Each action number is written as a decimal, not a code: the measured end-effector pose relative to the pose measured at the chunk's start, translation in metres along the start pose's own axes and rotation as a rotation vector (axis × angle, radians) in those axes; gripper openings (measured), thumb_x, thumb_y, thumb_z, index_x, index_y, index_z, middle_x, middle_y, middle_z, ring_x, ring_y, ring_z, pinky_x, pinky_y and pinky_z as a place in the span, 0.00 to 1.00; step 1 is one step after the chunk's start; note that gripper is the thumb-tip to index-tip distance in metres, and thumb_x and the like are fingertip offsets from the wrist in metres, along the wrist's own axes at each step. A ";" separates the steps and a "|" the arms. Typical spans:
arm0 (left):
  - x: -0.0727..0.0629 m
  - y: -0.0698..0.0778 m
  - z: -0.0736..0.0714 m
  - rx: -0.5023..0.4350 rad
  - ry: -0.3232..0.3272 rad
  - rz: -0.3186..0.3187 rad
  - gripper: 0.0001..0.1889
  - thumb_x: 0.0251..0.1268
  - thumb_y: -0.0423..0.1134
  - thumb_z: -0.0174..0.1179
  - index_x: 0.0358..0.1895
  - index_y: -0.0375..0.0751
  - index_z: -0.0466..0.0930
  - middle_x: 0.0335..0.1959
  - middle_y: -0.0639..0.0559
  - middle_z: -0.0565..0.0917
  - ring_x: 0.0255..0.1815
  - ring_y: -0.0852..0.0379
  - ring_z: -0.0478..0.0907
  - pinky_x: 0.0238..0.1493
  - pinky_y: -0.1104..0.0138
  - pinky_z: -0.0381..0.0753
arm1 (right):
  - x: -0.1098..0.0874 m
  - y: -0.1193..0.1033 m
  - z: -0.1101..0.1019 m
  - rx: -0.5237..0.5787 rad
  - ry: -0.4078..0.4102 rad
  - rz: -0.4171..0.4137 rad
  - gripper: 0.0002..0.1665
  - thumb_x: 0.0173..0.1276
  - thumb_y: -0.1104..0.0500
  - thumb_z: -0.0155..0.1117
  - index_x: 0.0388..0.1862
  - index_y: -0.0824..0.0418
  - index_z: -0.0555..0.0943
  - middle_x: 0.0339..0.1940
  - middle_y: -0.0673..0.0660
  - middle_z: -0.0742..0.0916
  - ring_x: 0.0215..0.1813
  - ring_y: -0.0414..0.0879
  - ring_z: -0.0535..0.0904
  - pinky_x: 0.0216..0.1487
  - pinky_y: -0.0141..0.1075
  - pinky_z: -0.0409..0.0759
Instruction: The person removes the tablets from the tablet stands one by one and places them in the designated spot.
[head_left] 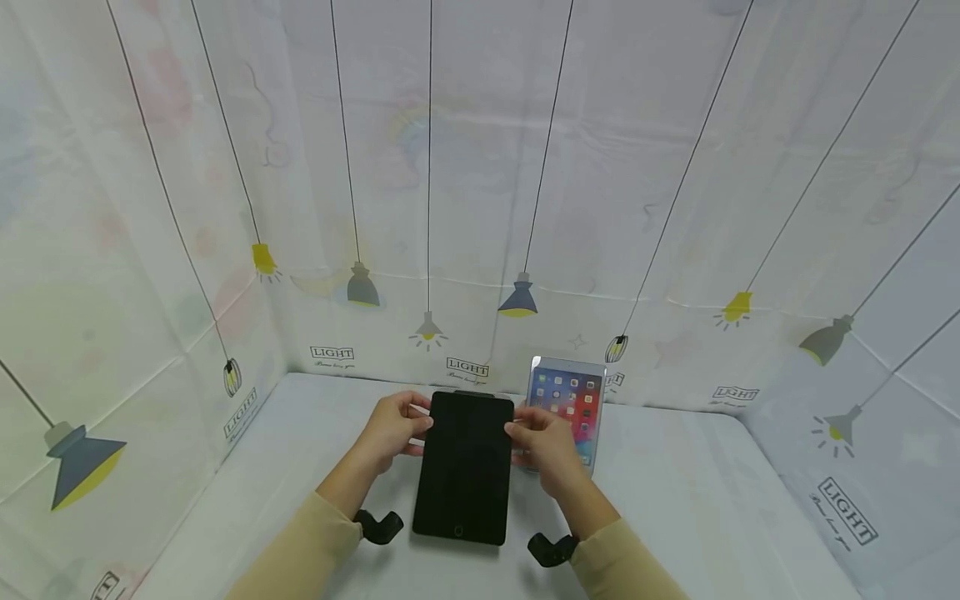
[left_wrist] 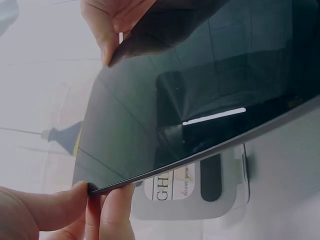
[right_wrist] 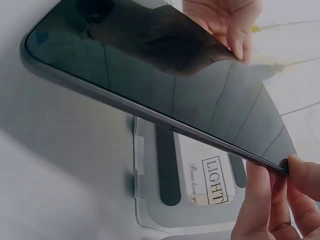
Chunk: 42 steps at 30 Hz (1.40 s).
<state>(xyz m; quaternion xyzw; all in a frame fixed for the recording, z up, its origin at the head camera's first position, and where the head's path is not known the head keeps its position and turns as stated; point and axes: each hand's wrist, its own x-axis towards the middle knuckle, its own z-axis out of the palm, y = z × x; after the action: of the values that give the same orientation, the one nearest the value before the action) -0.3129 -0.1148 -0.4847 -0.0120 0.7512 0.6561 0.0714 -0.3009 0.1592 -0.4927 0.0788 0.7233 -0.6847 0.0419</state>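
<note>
A black tablet (head_left: 465, 471) with a dark screen stands tilted in front of me, its round home button toward me. My left hand (head_left: 393, 429) pinches its left edge near the top, thumb in front and fingers behind. On the opposite edge, my right hand (head_left: 551, 442) pinches it the same way. Behind the tablet is a grey stand (right_wrist: 150, 205) with dark pads and a cut-out; the left wrist view also shows the stand (left_wrist: 225, 200). In both wrist views the tablet's lower part is apart from the stand. Whether its top touches the stand cannot be told.
A second, silver-edged tablet (head_left: 566, 396) with a lit screen of app icons stands upright behind my right hand, partly covered by it. The white table (head_left: 675, 492) meets a cloth backdrop (head_left: 645, 225) printed with hanging lamps. Black camera mounts (head_left: 378, 527) sit at my wrists.
</note>
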 end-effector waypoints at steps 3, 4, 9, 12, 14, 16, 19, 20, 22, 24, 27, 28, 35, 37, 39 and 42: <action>-0.005 -0.002 0.000 0.000 0.000 -0.009 0.11 0.74 0.27 0.65 0.55 0.39 0.84 0.40 0.45 0.85 0.35 0.53 0.88 0.29 0.61 0.92 | -0.004 0.003 0.000 0.009 -0.003 0.007 0.18 0.72 0.54 0.77 0.58 0.57 0.88 0.44 0.56 0.87 0.41 0.50 0.86 0.38 0.40 0.93; -0.006 -0.003 0.001 0.002 0.002 -0.012 0.11 0.74 0.27 0.65 0.55 0.39 0.84 0.40 0.45 0.85 0.35 0.53 0.88 0.29 0.61 0.92 | -0.005 0.004 0.001 0.012 -0.003 0.010 0.19 0.72 0.54 0.77 0.58 0.58 0.88 0.44 0.56 0.87 0.41 0.50 0.85 0.38 0.40 0.93; -0.011 -0.009 0.001 -0.002 -0.002 -0.035 0.11 0.74 0.27 0.65 0.54 0.39 0.84 0.40 0.45 0.85 0.34 0.53 0.88 0.29 0.61 0.92 | -0.011 0.010 0.000 0.025 -0.020 0.039 0.20 0.72 0.53 0.77 0.59 0.58 0.87 0.44 0.56 0.87 0.40 0.50 0.86 0.38 0.41 0.93; -0.014 -0.013 0.001 -0.006 -0.006 -0.044 0.10 0.74 0.27 0.64 0.54 0.38 0.84 0.39 0.45 0.85 0.34 0.53 0.88 0.28 0.61 0.91 | -0.014 0.013 0.000 0.024 -0.033 0.053 0.21 0.72 0.53 0.77 0.59 0.58 0.87 0.45 0.57 0.88 0.40 0.50 0.87 0.39 0.41 0.93; -0.016 -0.015 0.001 -0.007 -0.007 -0.049 0.11 0.74 0.27 0.64 0.54 0.38 0.83 0.39 0.45 0.85 0.34 0.53 0.88 0.27 0.62 0.91 | -0.015 0.015 0.000 0.020 -0.040 0.058 0.21 0.72 0.52 0.77 0.59 0.58 0.87 0.45 0.57 0.89 0.40 0.50 0.88 0.39 0.41 0.93; -0.018 -0.017 0.002 -0.006 -0.008 -0.053 0.11 0.73 0.27 0.64 0.54 0.38 0.83 0.39 0.45 0.85 0.33 0.53 0.87 0.27 0.62 0.90 | -0.018 0.017 0.000 0.017 -0.048 0.060 0.22 0.72 0.52 0.77 0.60 0.58 0.86 0.45 0.57 0.89 0.40 0.50 0.88 0.39 0.41 0.93; -0.022 -0.020 0.002 -0.003 -0.015 -0.058 0.11 0.74 0.28 0.64 0.55 0.38 0.83 0.40 0.44 0.85 0.33 0.53 0.87 0.27 0.62 0.90 | -0.021 0.020 0.000 0.013 -0.061 0.058 0.23 0.72 0.52 0.77 0.61 0.60 0.85 0.45 0.58 0.89 0.41 0.50 0.88 0.39 0.41 0.93; -0.023 -0.020 0.002 -0.003 -0.017 -0.060 0.11 0.74 0.28 0.64 0.55 0.37 0.83 0.40 0.44 0.85 0.33 0.53 0.87 0.26 0.62 0.90 | -0.023 0.020 0.000 0.013 -0.066 0.058 0.23 0.73 0.52 0.77 0.61 0.60 0.85 0.45 0.58 0.89 0.40 0.50 0.88 0.39 0.41 0.93; -0.026 -0.022 0.003 -0.002 -0.021 -0.064 0.11 0.73 0.28 0.64 0.55 0.37 0.83 0.39 0.44 0.85 0.33 0.53 0.87 0.26 0.62 0.90 | -0.025 0.022 0.000 0.013 -0.073 0.060 0.22 0.73 0.52 0.76 0.61 0.60 0.85 0.44 0.58 0.89 0.40 0.50 0.88 0.39 0.40 0.93; -0.028 -0.025 0.003 -0.003 -0.022 -0.071 0.10 0.73 0.28 0.64 0.54 0.37 0.83 0.39 0.44 0.85 0.32 0.53 0.87 0.25 0.62 0.89 | -0.027 0.025 0.000 0.011 -0.079 0.062 0.22 0.74 0.53 0.75 0.61 0.61 0.85 0.44 0.58 0.89 0.40 0.50 0.89 0.38 0.40 0.93; -0.030 -0.029 0.003 -0.004 -0.022 -0.077 0.10 0.73 0.28 0.64 0.53 0.37 0.83 0.38 0.44 0.85 0.32 0.53 0.87 0.24 0.62 0.89 | -0.029 0.029 0.000 0.013 -0.083 0.071 0.21 0.74 0.54 0.75 0.61 0.61 0.84 0.45 0.57 0.89 0.40 0.49 0.89 0.38 0.40 0.93; -0.030 -0.031 0.003 -0.003 -0.022 -0.078 0.10 0.73 0.28 0.64 0.53 0.37 0.83 0.38 0.45 0.85 0.32 0.53 0.87 0.24 0.62 0.89 | -0.029 0.031 0.001 0.014 -0.083 0.074 0.21 0.75 0.55 0.74 0.61 0.61 0.84 0.45 0.57 0.89 0.40 0.49 0.89 0.38 0.39 0.93; -0.035 -0.044 0.001 -0.001 -0.034 -0.082 0.10 0.73 0.28 0.64 0.54 0.37 0.82 0.38 0.44 0.84 0.32 0.52 0.86 0.25 0.61 0.89 | -0.034 0.038 0.004 0.012 -0.098 0.099 0.18 0.75 0.55 0.74 0.59 0.61 0.85 0.44 0.57 0.90 0.38 0.48 0.89 0.37 0.38 0.92; -0.036 -0.047 0.001 -0.003 -0.041 -0.086 0.10 0.73 0.28 0.64 0.54 0.37 0.82 0.38 0.44 0.84 0.32 0.52 0.87 0.25 0.62 0.89 | -0.036 0.041 0.004 0.010 -0.102 0.110 0.18 0.74 0.55 0.75 0.58 0.60 0.86 0.44 0.57 0.90 0.38 0.47 0.89 0.37 0.38 0.92; -0.037 -0.050 0.001 -0.003 -0.044 -0.086 0.11 0.73 0.29 0.64 0.54 0.37 0.81 0.38 0.44 0.84 0.32 0.52 0.87 0.24 0.63 0.89 | -0.037 0.043 0.005 0.009 -0.106 0.113 0.18 0.74 0.55 0.75 0.57 0.61 0.85 0.44 0.57 0.91 0.38 0.47 0.89 0.37 0.38 0.92; -0.038 -0.053 0.001 -0.007 -0.045 -0.089 0.11 0.72 0.28 0.64 0.54 0.37 0.81 0.37 0.45 0.84 0.31 0.53 0.86 0.23 0.64 0.88 | -0.040 0.046 0.005 0.012 -0.111 0.107 0.19 0.74 0.56 0.75 0.59 0.63 0.85 0.43 0.57 0.91 0.37 0.46 0.88 0.35 0.37 0.92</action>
<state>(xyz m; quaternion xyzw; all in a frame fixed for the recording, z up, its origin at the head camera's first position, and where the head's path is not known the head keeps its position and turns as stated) -0.2691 -0.1242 -0.5324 -0.0308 0.7459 0.6549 0.1175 -0.2537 0.1543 -0.5314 0.0796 0.7105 -0.6891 0.1182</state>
